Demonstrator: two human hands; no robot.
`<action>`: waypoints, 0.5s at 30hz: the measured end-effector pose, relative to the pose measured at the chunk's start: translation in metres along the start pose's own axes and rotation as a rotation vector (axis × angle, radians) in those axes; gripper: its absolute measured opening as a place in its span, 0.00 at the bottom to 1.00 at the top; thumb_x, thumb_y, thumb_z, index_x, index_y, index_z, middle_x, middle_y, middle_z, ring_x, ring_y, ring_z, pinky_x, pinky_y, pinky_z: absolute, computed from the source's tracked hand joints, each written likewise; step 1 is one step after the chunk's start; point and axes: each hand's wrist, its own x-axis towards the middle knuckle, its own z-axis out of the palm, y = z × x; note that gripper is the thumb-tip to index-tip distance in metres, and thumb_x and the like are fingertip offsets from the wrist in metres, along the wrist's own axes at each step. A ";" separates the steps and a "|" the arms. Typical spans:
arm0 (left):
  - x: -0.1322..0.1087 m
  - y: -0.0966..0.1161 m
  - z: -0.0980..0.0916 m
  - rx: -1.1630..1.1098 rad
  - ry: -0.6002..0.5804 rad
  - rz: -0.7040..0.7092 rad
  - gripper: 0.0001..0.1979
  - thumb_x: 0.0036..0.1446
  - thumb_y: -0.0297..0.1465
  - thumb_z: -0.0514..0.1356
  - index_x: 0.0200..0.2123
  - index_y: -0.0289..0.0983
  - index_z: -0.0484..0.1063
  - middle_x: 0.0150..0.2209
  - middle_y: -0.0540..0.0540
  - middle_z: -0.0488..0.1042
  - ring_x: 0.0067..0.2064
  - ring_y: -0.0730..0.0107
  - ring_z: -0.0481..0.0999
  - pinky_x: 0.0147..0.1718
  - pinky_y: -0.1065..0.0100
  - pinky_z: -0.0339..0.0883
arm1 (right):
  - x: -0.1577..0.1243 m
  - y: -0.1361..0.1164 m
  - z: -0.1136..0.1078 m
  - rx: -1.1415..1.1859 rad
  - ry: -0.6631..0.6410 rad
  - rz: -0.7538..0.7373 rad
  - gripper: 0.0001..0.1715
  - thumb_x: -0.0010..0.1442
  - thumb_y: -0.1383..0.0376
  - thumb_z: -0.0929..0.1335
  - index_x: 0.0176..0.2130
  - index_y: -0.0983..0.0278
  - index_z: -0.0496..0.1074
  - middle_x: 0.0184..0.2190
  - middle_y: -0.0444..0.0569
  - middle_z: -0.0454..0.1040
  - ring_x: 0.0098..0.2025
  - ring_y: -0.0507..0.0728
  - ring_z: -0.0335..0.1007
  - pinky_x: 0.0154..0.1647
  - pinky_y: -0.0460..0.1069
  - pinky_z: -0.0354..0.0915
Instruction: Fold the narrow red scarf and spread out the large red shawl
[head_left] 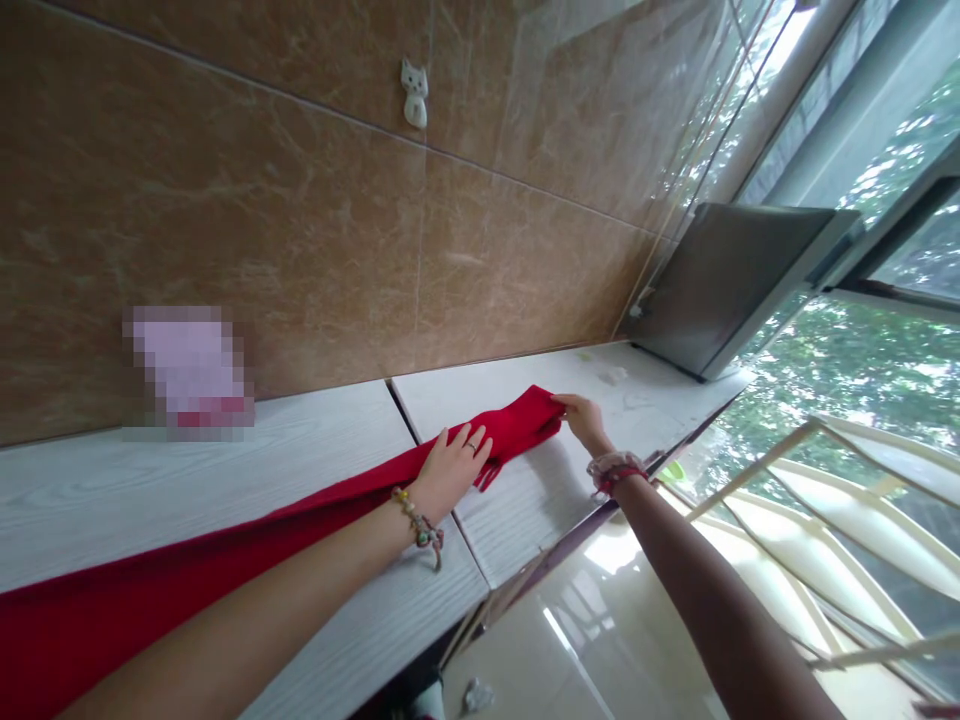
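Cat-shaped hook (414, 92) on tiled wall (225, 200)

White wood-grain surface (225, 480), 2 panels joined at centre frame; red cloth (517, 425) lies stretched across both.

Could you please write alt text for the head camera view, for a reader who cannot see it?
A person's left hand presses flat on a red cloth along a white wood-grain counter, while the right hand pinches its far end. Behind is a brown tiled wall with a cat-shaped hook.
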 end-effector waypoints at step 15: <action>-0.039 -0.024 0.028 -0.292 -0.193 -0.082 0.31 0.53 0.15 0.44 0.60 0.40 0.53 0.62 0.43 0.52 0.62 0.57 0.49 0.55 0.49 0.51 | -0.030 -0.021 0.008 -0.057 -0.227 0.225 0.37 0.45 0.78 0.58 0.55 0.64 0.63 0.34 0.47 0.75 0.21 0.48 0.67 0.23 0.43 0.67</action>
